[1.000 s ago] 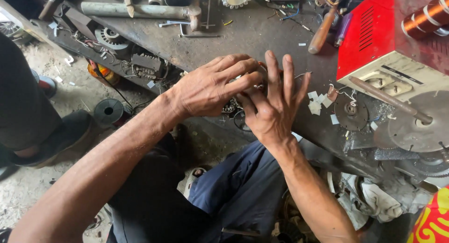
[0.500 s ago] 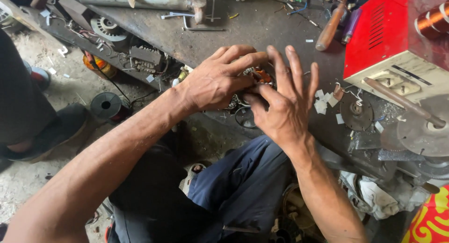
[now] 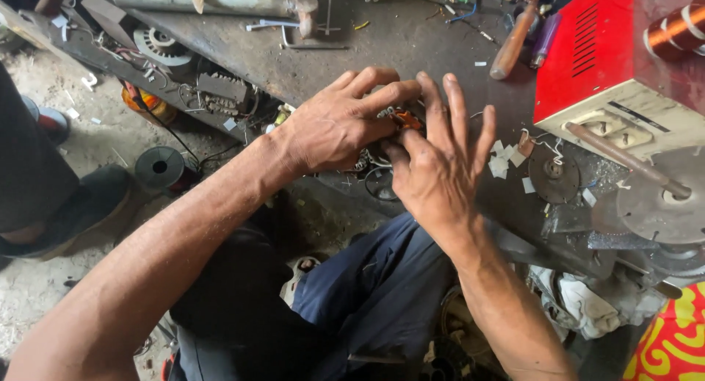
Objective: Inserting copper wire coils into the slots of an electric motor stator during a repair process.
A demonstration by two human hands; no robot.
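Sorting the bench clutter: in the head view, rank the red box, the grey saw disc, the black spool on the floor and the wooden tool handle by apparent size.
1. red box
2. grey saw disc
3. black spool and wooden tool handle: look alike in size, and the spool lies lower, so unranked.

Bare desk [image 3: 382, 51] beyond the hands; red box [image 3: 587, 58] and disc [image 3: 661, 205] close on the right.

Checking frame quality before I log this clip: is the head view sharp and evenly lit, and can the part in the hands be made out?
Head view: soft daylight, no harsh glare, sharp throughout. The left hand and right hand cover most of the small orange-wired part, so its shape is unclear. The red box shows a faint sheen.
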